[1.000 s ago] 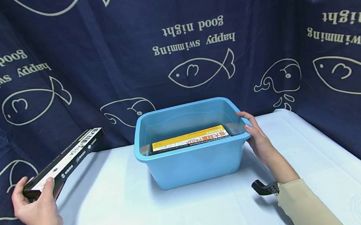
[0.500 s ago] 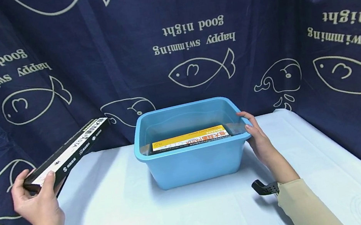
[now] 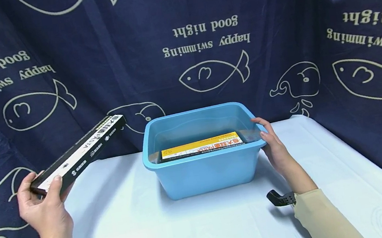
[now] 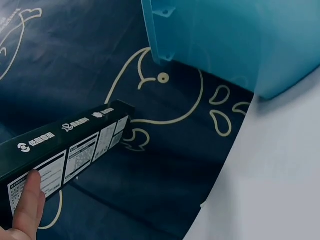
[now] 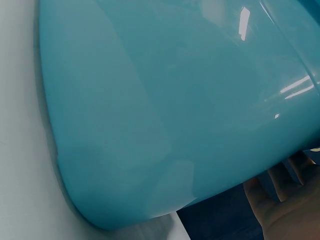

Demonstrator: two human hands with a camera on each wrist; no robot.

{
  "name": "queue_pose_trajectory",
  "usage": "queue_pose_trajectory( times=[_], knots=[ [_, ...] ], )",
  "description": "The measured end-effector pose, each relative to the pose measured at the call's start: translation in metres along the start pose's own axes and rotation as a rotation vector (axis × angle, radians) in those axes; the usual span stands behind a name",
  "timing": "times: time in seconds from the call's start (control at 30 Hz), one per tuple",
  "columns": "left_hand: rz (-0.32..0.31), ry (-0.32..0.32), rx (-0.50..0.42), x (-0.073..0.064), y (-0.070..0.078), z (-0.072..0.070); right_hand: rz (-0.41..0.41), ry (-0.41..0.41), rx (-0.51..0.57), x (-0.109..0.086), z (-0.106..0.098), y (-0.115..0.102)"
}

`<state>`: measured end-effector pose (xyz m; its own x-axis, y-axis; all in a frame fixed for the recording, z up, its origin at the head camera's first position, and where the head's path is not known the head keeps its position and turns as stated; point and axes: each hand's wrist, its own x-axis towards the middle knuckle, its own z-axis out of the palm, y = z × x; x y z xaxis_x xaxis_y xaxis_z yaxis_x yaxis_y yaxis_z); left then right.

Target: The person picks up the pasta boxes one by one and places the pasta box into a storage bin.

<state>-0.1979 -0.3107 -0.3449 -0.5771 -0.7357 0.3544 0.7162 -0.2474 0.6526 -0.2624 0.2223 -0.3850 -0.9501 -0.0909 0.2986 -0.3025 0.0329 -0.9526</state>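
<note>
My left hand (image 3: 46, 206) grips the near end of a long black-and-white pasta box (image 3: 82, 151). The box is held up off the table, its far end tilted upward and pointing toward the back. In the left wrist view the pasta box (image 4: 65, 145) shows printed label panels, with a finger lying against them. A blue plastic bin (image 3: 204, 174) stands mid-table, and my right hand (image 3: 274, 145) holds its right rim. Inside the bin lies another pasta box (image 3: 200, 146), yellow, white and black; its lower part is hidden by the front wall.
The table (image 3: 193, 233) has a white cover. Behind it and at both sides hangs a dark blue curtain (image 3: 139, 73) printed with fish and whales. The bin's back rim stands close to the curtain.
My left hand has moved a little to the right with the pasta box, whose far end has risen and swung toward the bin. My right hand and the bin have stayed put.
</note>
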Motion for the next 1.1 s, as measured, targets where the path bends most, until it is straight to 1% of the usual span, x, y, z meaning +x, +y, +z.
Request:
queue_pose_trajectory(
  times=[0.3, 0.43, 0.6, 0.67, 0.73, 0.8, 0.9, 1.0, 1.1],
  knots=[
    [0.011, -0.035, 0.000, -0.006, 0.002, 0.007, 0.008, 0.005, -0.009, 0.000, 0.000, 0.000],
    [0.005, -0.048, 0.022, -0.010, 0.003, 0.011, 0.015, 0.005, -0.007, 0.000, 0.000, 0.000],
    [0.020, -0.094, 0.032, -0.015, 0.004, 0.016, 0.014, 0.003, -0.012, 0.000, 0.000, 0.000],
    [0.032, -0.120, 0.014, -0.017, 0.004, 0.017, 0.011, 0.002, -0.009, 0.000, 0.000, 0.000],
    [0.034, -0.139, 0.016, -0.019, 0.004, 0.018, 0.010, 0.002, -0.005, 0.000, 0.000, 0.001],
    [0.033, -0.157, 0.007, -0.021, 0.005, 0.020, 0.009, 0.001, -0.005, 0.000, 0.000, 0.000],
    [0.016, -0.177, 0.013, -0.023, 0.005, 0.022, 0.008, -0.001, -0.006, 0.000, 0.000, 0.000],
    [-0.002, -0.203, -0.002, -0.025, 0.006, 0.024, 0.007, -0.003, -0.002, 0.000, 0.000, 0.000],
    [-0.026, -0.222, -0.043, -0.027, 0.008, 0.028, 0.009, -0.002, 0.001, 0.000, 0.000, 0.000]
  ],
)
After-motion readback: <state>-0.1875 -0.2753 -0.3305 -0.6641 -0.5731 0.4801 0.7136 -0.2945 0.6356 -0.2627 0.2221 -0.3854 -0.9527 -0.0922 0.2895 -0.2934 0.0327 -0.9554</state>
